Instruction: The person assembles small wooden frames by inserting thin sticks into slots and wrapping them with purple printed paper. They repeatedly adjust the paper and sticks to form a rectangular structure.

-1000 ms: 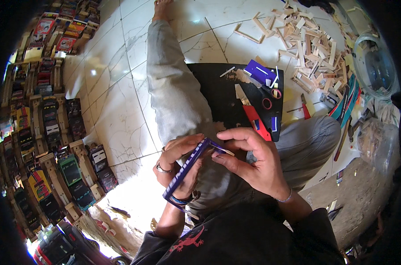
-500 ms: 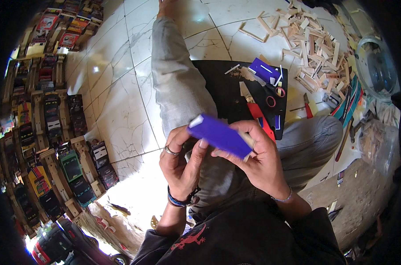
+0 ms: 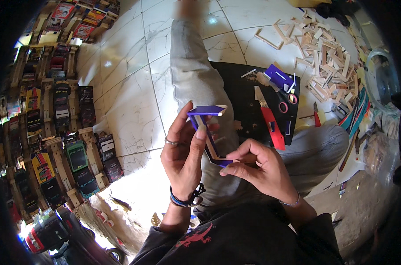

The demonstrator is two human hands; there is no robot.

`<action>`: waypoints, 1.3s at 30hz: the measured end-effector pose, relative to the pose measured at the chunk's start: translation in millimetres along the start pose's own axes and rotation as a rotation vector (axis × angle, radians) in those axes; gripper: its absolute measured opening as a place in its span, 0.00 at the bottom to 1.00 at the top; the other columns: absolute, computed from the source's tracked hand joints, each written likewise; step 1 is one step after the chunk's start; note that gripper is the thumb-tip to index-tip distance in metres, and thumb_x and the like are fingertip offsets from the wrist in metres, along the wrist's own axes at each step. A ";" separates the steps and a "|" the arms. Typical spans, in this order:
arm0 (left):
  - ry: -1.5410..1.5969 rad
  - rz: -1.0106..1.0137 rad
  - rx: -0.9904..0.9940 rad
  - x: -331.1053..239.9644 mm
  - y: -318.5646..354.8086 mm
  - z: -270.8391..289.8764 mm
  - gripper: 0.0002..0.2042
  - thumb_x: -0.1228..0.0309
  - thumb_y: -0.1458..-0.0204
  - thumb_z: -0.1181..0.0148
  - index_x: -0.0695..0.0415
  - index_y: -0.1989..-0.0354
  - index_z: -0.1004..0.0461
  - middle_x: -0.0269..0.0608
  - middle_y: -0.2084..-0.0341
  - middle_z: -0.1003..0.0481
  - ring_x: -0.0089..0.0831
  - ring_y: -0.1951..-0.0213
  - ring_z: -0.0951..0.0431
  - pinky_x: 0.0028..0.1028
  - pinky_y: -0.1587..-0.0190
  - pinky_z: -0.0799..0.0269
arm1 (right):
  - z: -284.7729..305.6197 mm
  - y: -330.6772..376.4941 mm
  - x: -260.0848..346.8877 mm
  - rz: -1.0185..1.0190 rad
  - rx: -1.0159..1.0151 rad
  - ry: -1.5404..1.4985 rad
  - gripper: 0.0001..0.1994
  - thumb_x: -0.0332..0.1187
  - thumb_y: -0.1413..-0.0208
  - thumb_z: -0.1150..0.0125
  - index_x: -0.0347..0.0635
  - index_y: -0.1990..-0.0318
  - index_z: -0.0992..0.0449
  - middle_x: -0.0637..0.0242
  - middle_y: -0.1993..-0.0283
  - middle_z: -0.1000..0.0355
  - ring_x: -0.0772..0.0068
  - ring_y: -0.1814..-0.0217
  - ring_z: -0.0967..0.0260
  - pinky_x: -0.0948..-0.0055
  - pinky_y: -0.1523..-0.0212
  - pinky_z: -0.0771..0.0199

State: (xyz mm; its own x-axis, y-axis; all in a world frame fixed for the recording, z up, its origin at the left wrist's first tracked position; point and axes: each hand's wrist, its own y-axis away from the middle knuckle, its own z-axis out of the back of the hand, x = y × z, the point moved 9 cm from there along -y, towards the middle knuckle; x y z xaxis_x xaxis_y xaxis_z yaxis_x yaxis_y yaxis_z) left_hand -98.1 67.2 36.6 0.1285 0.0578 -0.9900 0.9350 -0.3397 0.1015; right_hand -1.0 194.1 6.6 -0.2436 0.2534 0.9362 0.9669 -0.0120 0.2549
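My left hand (image 3: pixel 185 152) grips a small frame piece (image 3: pixel 208 128) made of pale wood strips covered in purple sheet, thumb pressed on its long side. The piece stands roughly upright in front of my lap, its purple top flap level. My right hand (image 3: pixel 258 170) pinches the lower end of the same piece between thumb and fingers. A ring sits on my left hand and a dark bracelet on that wrist. Beyond the hands lies a black cutting mat (image 3: pixel 244 95) with a red utility knife (image 3: pixel 271 126) and purple offcuts (image 3: pixel 279 77).
My outstretched leg in grey trousers (image 3: pixel 191 75) lies across the white tiled floor (image 3: pixel 129 97). A heap of short wooden strips (image 3: pixel 324 57) fills the upper right. Rows of small finished model vehicles (image 3: pixel 59 128) line the left. A clear jar (image 3: pixel 381 79) stands at right.
The purple piece has been turned in my hands: from held flat with its broad face up, it now stands on end, showing its wooden inner edge. Both hands kept hold.
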 end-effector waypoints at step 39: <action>-0.051 0.069 -0.071 20.7 22.9 0.8 0.24 0.79 0.40 0.38 0.65 0.35 0.35 0.44 0.57 0.19 0.25 0.63 0.16 0.21 0.64 0.21 | 19.3 -20.3 26.0 0.402 -0.603 0.357 0.07 0.28 0.44 0.29 0.42 0.59 0.19 0.68 0.62 0.18 0.69 0.63 0.23 0.72 0.61 0.26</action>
State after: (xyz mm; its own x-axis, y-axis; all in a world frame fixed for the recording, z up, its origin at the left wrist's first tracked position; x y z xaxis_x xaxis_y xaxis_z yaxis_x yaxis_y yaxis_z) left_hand -74.3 59.9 18.4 0.1779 -0.0119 -0.9840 0.9459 -0.2737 0.1743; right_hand -25.5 219.6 21.1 0.0058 -0.2047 0.9788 0.8032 -0.5822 -0.1266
